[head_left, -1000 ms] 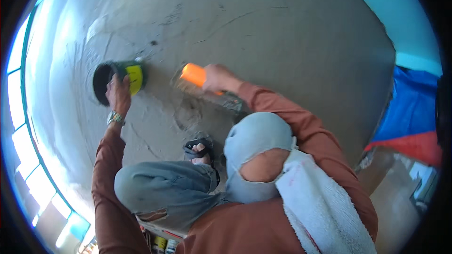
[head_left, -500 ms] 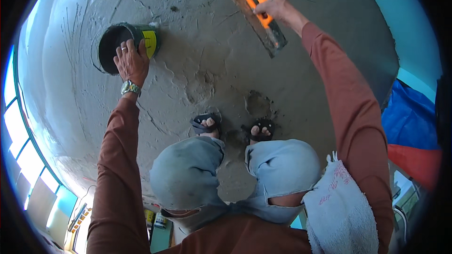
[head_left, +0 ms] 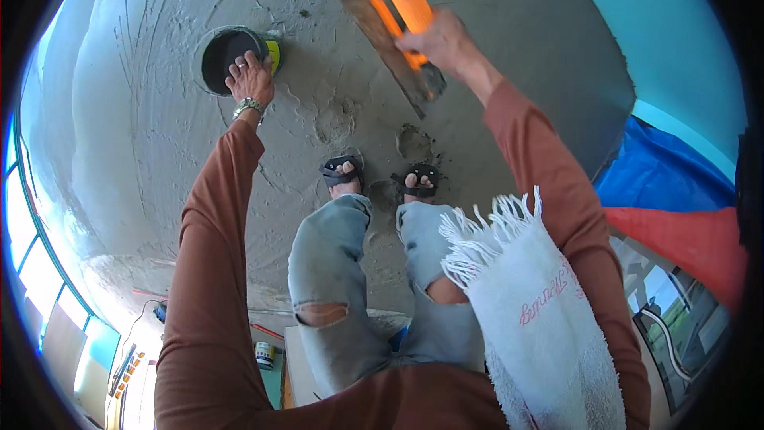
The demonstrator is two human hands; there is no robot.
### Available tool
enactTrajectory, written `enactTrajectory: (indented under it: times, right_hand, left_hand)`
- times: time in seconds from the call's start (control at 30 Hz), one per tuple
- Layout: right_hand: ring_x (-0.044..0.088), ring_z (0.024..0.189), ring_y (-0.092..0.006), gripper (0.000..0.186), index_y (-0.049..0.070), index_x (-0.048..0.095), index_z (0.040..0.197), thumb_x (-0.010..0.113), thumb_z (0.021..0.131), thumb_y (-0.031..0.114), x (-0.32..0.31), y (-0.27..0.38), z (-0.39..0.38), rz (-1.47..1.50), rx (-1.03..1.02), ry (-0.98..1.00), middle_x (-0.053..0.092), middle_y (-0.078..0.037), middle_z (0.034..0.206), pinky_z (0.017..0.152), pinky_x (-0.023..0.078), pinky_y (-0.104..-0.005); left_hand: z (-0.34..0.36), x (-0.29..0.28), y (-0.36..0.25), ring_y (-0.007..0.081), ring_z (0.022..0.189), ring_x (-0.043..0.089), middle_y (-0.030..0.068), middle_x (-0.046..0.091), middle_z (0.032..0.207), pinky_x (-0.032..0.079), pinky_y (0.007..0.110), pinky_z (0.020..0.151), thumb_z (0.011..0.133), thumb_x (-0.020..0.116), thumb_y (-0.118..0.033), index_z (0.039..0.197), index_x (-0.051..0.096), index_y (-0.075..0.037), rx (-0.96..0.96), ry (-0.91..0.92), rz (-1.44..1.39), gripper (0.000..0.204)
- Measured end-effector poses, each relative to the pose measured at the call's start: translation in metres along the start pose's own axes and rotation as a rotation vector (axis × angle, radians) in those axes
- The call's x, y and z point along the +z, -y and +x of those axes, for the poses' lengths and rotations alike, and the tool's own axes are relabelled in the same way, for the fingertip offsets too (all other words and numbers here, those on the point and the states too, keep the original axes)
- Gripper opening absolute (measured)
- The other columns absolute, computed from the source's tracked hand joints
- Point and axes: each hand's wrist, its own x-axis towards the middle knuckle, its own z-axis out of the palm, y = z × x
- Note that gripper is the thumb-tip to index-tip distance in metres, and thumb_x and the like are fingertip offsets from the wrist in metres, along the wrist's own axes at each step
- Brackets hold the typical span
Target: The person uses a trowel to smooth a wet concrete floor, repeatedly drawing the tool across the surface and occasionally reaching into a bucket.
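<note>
A black bucket (head_left: 208,64) with a yellow label stands on wet grey mortar at the left, dark inside. Over its near right rim lies my left hand (head_left: 251,80), fingers reaching inside and thumb toward the label, closed on the rim. My right hand (head_left: 439,41) is wrapped round the orange handle of a plastering trowel (head_left: 385,46). Its long, mortar-smeared blade lies slanted over the mortar surface (head_left: 509,40), ahead of my feet; whether it touches cannot be made out. Part of the handle is hidden by my fingers.
My sandalled feet (head_left: 344,173) stand on the mortar, with footprints (head_left: 414,143) just ahead. A turquoise wall (head_left: 668,40) bounds the right, above a blue tarp (head_left: 660,167) and red sheet (head_left: 676,243). A white towel (head_left: 541,326) hangs by my right arm. A small tub (head_left: 264,354) stands behind.
The trowel has come nearer my feet and slightly left in my right hand. My left hand stays on the bucket. My view has shifted, and the towel hangs farther into it.
</note>
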Motion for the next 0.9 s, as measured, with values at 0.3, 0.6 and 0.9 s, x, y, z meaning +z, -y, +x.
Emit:
enactTrajectory:
  times: [0.3, 0.6, 0.9]
  right_hand:
    - [0.066, 0.072, -0.0150, 0.027, -0.003, 0.068, 0.089, 0.080, 0.077, 0.019, -0.107, -0.057, -0.314, 0.232, 0.520, -0.210, 0.069, -0.006, 0.081, 0.064, 0.052, -0.0323]
    - [0.066, 0.066, -0.0194, 0.017, -0.004, 0.071, 0.085, 0.072, 0.072, 0.008, -0.049, -0.100, -0.678, 0.476, 1.017, -0.433, 0.070, -0.009, 0.076, 0.061, 0.052, -0.0346]
    - [0.066, 0.066, -0.0200, 0.018, -0.003, 0.069, 0.084, 0.072, 0.071, 0.009, -0.020, -0.087, -0.709, 0.569, 1.078, -0.482, 0.069, -0.009, 0.076, 0.060, 0.052, -0.0350]
  left_hand:
    - [-0.179, -0.115, 0.026, 0.0428, 0.130, 0.043, 0.0195, 0.048, 0.141, 0.035, 0.060, 0.102, 0.095, 0.053, -0.047, 0.139, 0.044, -0.010, -0.004, 0.198, -0.152, 0.058]
    - [-0.393, -0.264, 0.202, 0.0431, 0.137, 0.035, 0.0180, 0.042, 0.146, 0.033, 0.058, 0.108, 0.094, 0.055, -0.044, 0.137, 0.048, -0.011, -0.259, 0.883, 0.010, 0.055]
    - [-0.312, -0.408, 0.385, 0.0459, 0.118, 0.050, 0.0274, 0.061, 0.118, 0.040, 0.056, 0.098, 0.097, 0.051, -0.045, 0.115, 0.057, 0.000, -0.360, 0.552, 0.155, 0.049]
